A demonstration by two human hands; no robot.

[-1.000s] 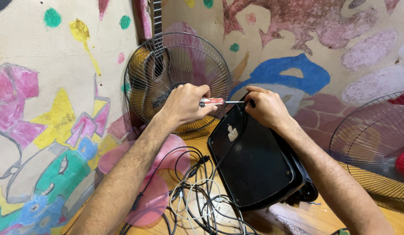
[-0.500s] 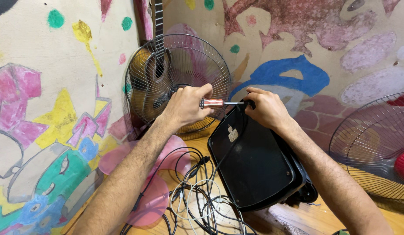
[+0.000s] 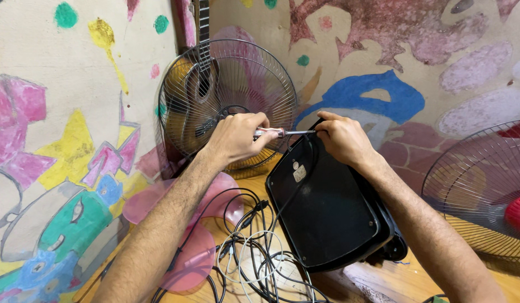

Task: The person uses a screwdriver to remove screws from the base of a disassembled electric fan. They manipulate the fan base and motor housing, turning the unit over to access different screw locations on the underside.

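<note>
My left hand (image 3: 236, 137) grips the clear red handle of a screwdriver (image 3: 278, 133), held level with its metal shaft pointing right. The tip meets the top edge of a black plastic fan base (image 3: 324, 207), which stands tilted on its edge on the wooden table. My right hand (image 3: 341, 138) clasps that top edge, its fingers around the spot where the screwdriver tip is. A small white sticker and a round mark show on the base's flat underside.
A round wire fan guard (image 3: 226, 101) leans against the painted wall behind my hands, a guitar (image 3: 201, 67) behind it. Tangled black and white cables (image 3: 254, 252) and pink fan blades (image 3: 159, 202) lie on the table. Another wire guard with a red hub (image 3: 484, 191) stands at right.
Both hands and the screwdriver stay at the top edge of the base. Only a slight shift of the left hand's grip shows.
</note>
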